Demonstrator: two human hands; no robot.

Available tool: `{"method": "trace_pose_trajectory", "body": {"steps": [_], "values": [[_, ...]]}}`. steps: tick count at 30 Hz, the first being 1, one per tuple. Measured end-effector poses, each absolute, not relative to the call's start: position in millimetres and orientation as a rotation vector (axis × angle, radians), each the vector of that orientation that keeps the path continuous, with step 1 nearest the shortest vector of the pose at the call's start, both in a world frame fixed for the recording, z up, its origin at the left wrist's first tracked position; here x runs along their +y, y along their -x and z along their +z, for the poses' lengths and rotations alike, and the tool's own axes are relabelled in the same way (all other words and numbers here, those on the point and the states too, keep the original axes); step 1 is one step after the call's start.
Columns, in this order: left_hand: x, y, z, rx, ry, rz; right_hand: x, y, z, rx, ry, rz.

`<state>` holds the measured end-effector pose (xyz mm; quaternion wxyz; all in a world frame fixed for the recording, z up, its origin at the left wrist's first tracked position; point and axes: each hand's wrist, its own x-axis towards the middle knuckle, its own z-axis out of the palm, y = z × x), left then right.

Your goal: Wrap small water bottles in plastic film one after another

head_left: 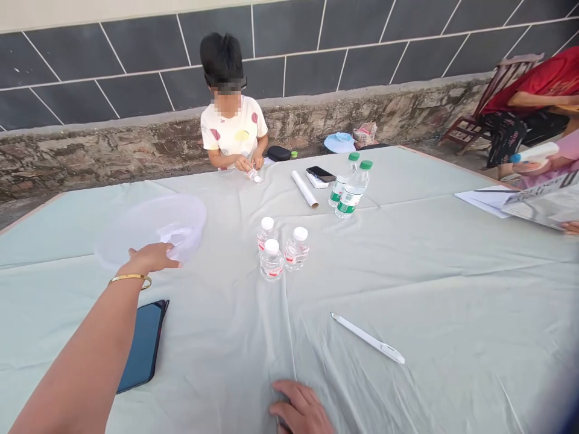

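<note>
My left hand [156, 257], with a gold bangle [131, 278] at the wrist, reaches out at the left. Its thumb and little finger are spread; the other fingertips meet a pale, translucent round thing [140, 226], blurred and with a whiter patch, whose kind I cannot make out. Beneath that forearm lies a dark tablet or large phone [143, 346], partly covered. At the bottom edge, my right hand [305, 410] rests on the cloth, fingers loosely bent and apart, nothing in them. A white utility knife [368, 339] lies to its upper right. Three small clear bottles [272, 265] with white caps stand mid-table.
Grey-green cloth [226, 337] covers the table. Across it, a person [233, 129] handles a small bottle [254, 175]. Two green-capped water bottles [350, 196], a paper roll [305, 189] and a phone [321, 174] are farther back. Papers [484, 199] and other people are at the right.
</note>
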<state>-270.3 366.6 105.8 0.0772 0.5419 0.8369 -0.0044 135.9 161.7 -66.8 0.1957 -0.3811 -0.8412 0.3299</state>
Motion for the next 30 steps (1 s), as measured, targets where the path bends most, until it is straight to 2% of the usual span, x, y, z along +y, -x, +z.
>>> {"method": "trace_pose_trajectory", "body": {"steps": [3,5,8,12,16,23,30], "values": [[332,225,102,2.478,-1.683,0.286,190,-136,-47,-2.091,1.217,1.060],[309,178,83,2.228,-1.650,0.584,218,-136,-37,-1.847,1.385,1.095],[274,98,36,2.005,-1.614,0.531,255,-136,-35,-1.652,1.550,1.108],[241,25,-14,1.932,-1.547,0.521,271,-134,-42,-1.695,1.554,1.117],[258,15,-17,2.026,-1.444,0.599,289,-126,-37,-1.604,1.556,1.083],[340,10,-7,2.245,-1.289,0.670,380,-113,-18,-1.551,1.870,0.956],[343,9,-21,2.397,-1.192,0.676,416,-102,-25,-1.439,1.969,0.847]]}}
